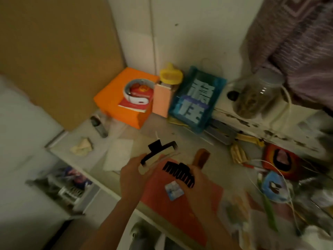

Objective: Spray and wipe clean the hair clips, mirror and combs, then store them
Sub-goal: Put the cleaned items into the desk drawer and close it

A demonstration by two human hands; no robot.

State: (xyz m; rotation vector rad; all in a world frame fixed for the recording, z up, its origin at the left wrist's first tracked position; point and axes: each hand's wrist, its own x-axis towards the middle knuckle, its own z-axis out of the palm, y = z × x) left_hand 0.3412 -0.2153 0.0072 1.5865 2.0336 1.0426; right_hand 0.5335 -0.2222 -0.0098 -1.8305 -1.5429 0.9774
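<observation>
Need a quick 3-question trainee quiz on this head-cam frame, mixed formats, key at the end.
1. True or false: the left hand holds a black-and-cream hair clip.
2. What lies under the right hand's grip? A) black toothed claw clip B) blue spray bottle C) round mirror
3. Fill in: the white neck massager band rests on a red booklet on top of the ____ box.

Key: 1 true; 2 A; 3 orange
</observation>
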